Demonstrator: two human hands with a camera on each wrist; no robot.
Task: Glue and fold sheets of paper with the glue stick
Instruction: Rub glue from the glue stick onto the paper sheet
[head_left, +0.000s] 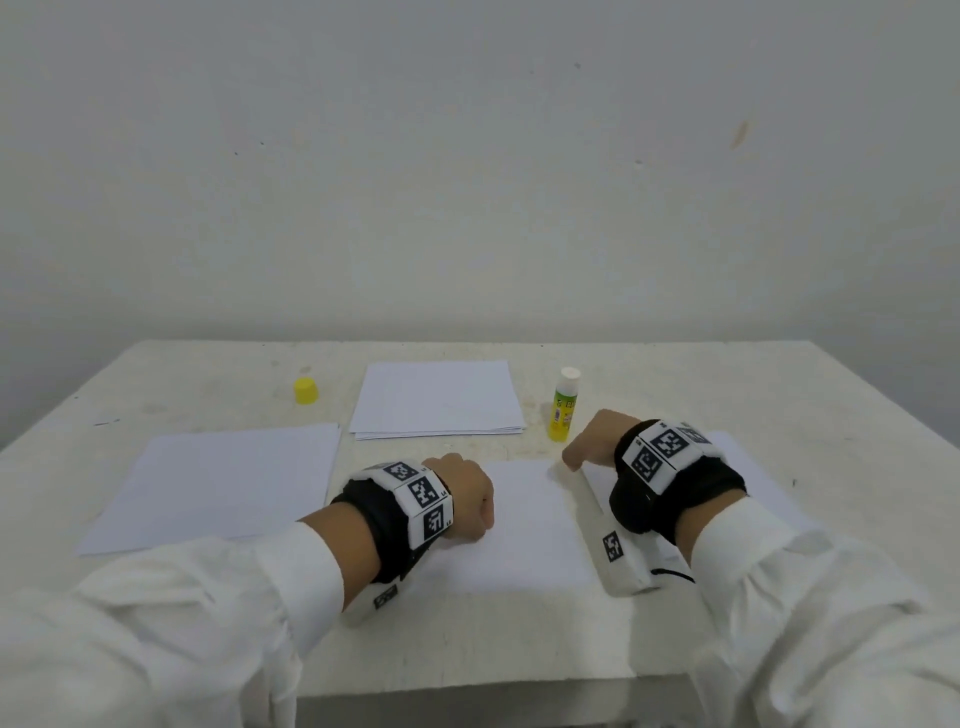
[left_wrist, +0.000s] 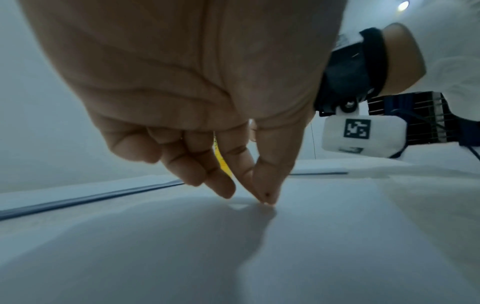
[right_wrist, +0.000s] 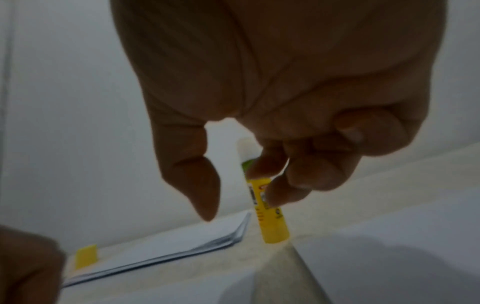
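A single white sheet (head_left: 524, 535) lies on the table in front of me. My left hand (head_left: 483, 514) rests on its left part; in the left wrist view the thumb and index tips (left_wrist: 265, 200) meet and press down on the sheet (left_wrist: 233, 257), holding nothing. The uncapped yellow glue stick (head_left: 562, 408) stands upright just beyond the sheet. My right hand (head_left: 587, 447) hovers beside it, fingers loosely curled and empty, thumb apart. In the blurred right wrist view the glue stick (right_wrist: 274, 224) stands on the table behind the fingers (right_wrist: 283, 193).
The yellow cap (head_left: 305, 391) stands at the back left of the white table (head_left: 208, 379). A stack of paper (head_left: 436, 400) lies at the back centre, another (head_left: 218, 483) at the left, and a sheet (head_left: 748, 467) under my right arm. A wall rises behind the table.
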